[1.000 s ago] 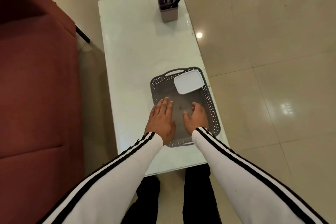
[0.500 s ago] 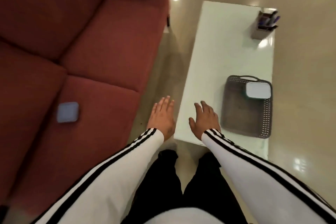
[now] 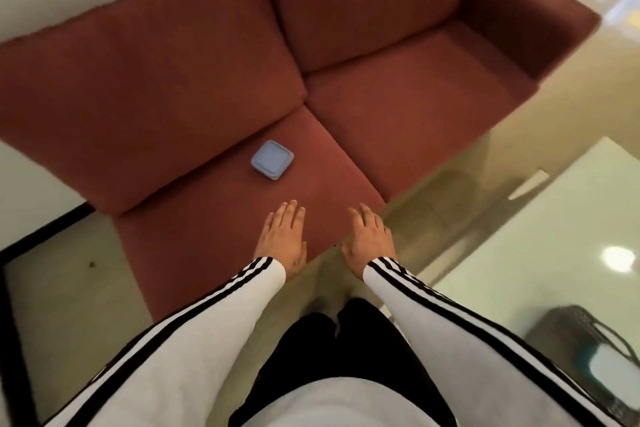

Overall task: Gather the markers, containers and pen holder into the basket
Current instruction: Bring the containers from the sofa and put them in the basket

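Observation:
A small blue square container [image 3: 272, 159] lies on the seat of the red sofa, a little beyond my hands. My left hand [image 3: 283, 236] hovers flat over the seat's front edge, fingers straight, holding nothing. My right hand [image 3: 370, 236] is spread beside it, also holding nothing. The grey perforated basket [image 3: 568, 326] sits at the lower right on the white table, blurred, with a white container [image 3: 613, 369] inside it. The pen holder and markers are out of view.
The red sofa [image 3: 398, 107] fills the upper half, its armrest at the right. The white glossy table [image 3: 554, 236] runs along the right. Beige tiled floor [image 3: 69, 284] lies between sofa and table and at the left.
The view has swung left from the table and basket to the sofa. Both hands left the basket and now reach toward the blue container on the seat.

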